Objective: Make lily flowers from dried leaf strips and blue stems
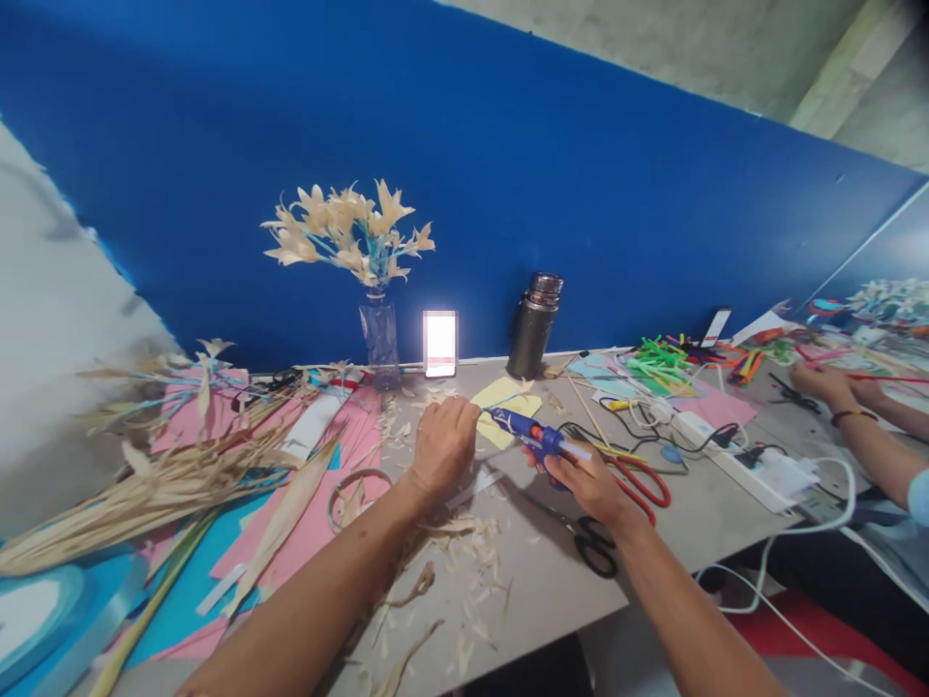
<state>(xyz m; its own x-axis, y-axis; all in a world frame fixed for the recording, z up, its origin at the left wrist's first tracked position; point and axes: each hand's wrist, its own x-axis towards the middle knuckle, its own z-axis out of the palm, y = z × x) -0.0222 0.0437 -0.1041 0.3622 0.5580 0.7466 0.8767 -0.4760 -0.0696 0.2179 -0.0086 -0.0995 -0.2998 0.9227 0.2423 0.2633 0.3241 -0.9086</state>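
My right hand (584,481) is wrapped round the handle of a blue glue gun (519,426), with a pale glue stick poking out of its back end. Its nozzle points left, close to the fingers of my left hand (446,438). That hand is closed in a pinch on a thin light-blue stem (499,401), which reaches out over a yellow sheet (497,438) and has a pale bit at its tip. My left fingertips are partly hidden. Black-handled scissors (596,547) and red-handled scissors (645,484) lie beside and below my right hand.
Dried husks (166,484) and pink sheets (254,542) cover the left side. A glass vase (379,339) of husk flowers, a glowing phone (440,344) and a dark flask (533,329) line the wall. Rightward are a power strip (733,465), cables and another person's hands (827,382).
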